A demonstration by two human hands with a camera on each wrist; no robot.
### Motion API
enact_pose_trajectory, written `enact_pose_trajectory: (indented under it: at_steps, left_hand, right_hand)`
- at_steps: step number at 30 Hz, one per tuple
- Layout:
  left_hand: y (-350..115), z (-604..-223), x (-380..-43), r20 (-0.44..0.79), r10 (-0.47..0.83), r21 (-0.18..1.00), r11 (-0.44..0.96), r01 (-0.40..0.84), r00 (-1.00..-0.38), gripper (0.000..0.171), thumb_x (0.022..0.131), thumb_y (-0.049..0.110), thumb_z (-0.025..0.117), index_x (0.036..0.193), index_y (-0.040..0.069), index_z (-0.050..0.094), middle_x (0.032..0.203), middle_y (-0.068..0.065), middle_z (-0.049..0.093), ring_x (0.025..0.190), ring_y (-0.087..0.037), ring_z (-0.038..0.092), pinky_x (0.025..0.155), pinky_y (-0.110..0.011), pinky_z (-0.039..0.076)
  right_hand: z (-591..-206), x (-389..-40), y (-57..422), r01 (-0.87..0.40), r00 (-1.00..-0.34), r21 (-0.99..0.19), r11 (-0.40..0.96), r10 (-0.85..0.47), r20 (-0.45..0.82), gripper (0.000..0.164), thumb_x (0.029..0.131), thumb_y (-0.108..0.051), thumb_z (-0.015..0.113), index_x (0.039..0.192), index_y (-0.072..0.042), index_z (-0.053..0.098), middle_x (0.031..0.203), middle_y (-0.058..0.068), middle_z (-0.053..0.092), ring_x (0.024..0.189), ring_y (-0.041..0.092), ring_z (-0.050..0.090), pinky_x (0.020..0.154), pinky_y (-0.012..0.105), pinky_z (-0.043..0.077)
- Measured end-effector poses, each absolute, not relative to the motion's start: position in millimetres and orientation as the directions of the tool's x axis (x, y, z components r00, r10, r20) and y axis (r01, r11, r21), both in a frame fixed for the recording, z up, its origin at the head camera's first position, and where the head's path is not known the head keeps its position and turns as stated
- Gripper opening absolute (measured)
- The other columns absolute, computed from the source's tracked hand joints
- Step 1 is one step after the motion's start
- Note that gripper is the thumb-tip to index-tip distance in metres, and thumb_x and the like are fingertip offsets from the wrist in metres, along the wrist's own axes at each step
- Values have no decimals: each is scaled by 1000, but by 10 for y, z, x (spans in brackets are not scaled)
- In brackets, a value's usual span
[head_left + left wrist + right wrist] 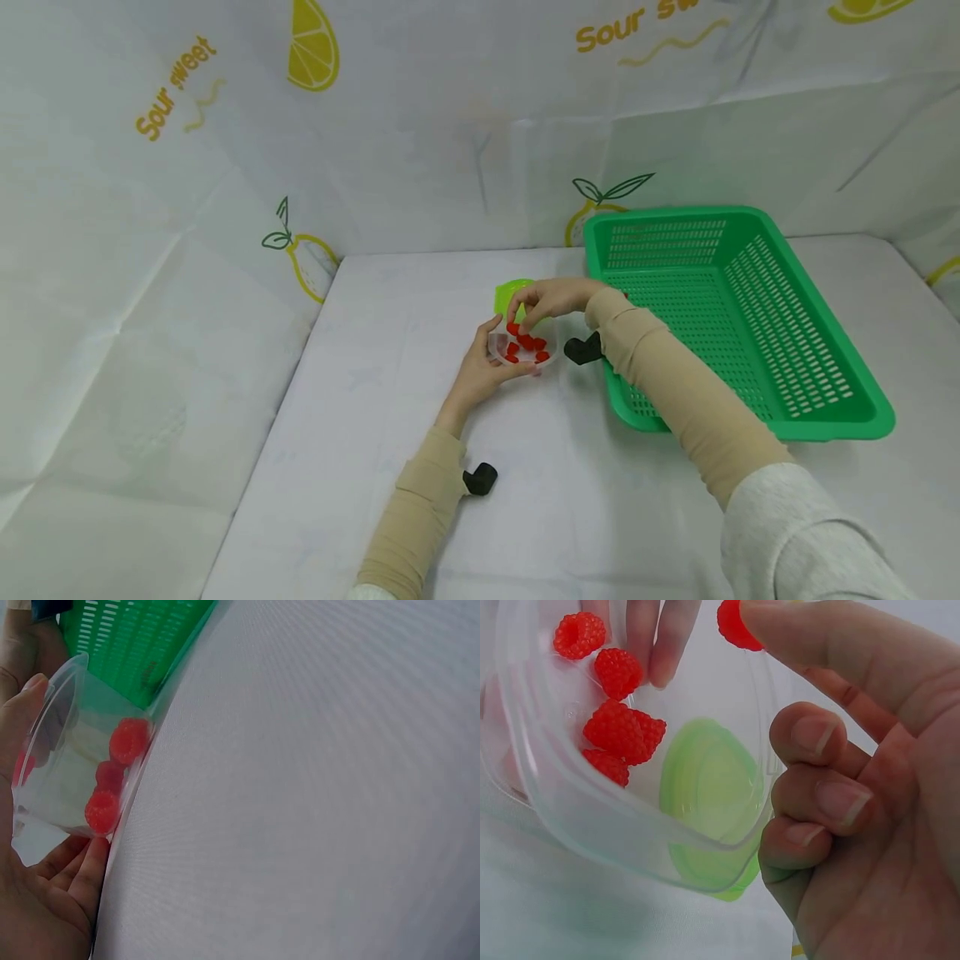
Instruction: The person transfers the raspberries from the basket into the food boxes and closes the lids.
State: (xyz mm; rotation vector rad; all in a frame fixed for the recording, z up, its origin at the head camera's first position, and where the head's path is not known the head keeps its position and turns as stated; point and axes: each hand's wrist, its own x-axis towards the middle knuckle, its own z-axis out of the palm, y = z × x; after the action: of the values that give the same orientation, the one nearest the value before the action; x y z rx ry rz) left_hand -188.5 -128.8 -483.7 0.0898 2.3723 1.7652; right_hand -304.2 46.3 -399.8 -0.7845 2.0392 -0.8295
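A clear plastic container (pixel 493 347) stands on the white-covered table with several red raspberries (pixel 619 673) inside. My left hand (pixel 477 373) holds it by the sides, thumb toward the near side. In the left wrist view, raspberries (pixel 129 741) show through its wall, lying on the bottom. Over the container is my right hand (pixel 557 297), pinching one raspberry (pixel 737 626) between thumb and forefinger, close to the rim. The other right fingers are curled in. Just behind the container lies a light green lid-like piece (pixel 508 293), partly hidden by the right hand.
A large green plastic basket (pixel 832 350) with slotted walls stands to the right, its left rim under the right forearm. Dark wrist-camera mounts (pixel 482 479) stick out beside the forearms. A white cloth with lemon prints (pixel 420 150) hangs behind the table.
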Motion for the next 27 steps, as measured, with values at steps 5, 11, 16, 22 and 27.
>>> enact_pose_trajectory:
  at_steps: [5, 11, 16, 22, 27]
  left_hand:
    - [-1289, -4837, -1876, -117, 152, 955, 289, -69, -981, 95, 66, 45, 81, 142, 39, 25, 138, 4, 41, 114, -21, 54, 92, -36, 48]
    - [-1277, -4842, -1881, -115, 155, 951, 301, -64, -981, 95, 66, 47, 81, 142, 40, 24, 141, 3, 39, 114, -21, 53, 91, -35, 49]
    - [-1270, -4835, -1875, -101, 165, 946, 322, -43, -981, 95, 69, 46, 79, 144, 38, 22, 147, 5, 35, 125, -21, 47, 95, -37, 47]
    - [-1272, -4818, -1862, -95, 176, 946, 324, -34, -980, 93, 70, 44, 79, 144, 39, 21, 150, 7, 31, 129, -21, 45, 97, -37, 46]
    - [-1269, -4804, -1867, -90, 186, 944, 328, -25, -978, 93, 72, 42, 78, 145, 35, 21, 150, 4, 32, 134, -22, 39, 103, -42, 41]
  right_hand:
    - [-4007, -3020, 457, -280, -477, -758, 590, -770, -423, 27, 85, -16, 64, 111, -9, 62, 68, 1, 47, 68, 17, 40, 65, 27, 33]
    - [-3997, -3003, 472, -278, -456, -770, 575, -784, -421, 27, 84, -11, 63, 110, -5, 61, 65, -3, 45, 66, 17, 39, 64, 26, 33]
    - [-4007, -3011, 480, -305, -441, -760, 574, -792, -422, 26, 83, -9, 63, 108, -5, 61, 64, -2, 46, 65, 16, 39, 63, 25, 34]
    - [-3997, -2996, 472, -324, -430, -747, 580, -794, -430, 25, 83, -9, 61, 108, -5, 60, 68, -1, 49, 68, 17, 43, 66, 27, 38]
    - [-3995, -2984, 468, -319, -439, -738, 595, -783, -441, 27, 83, -7, 61, 109, -3, 60, 67, -2, 47, 69, 19, 41, 66, 28, 37]
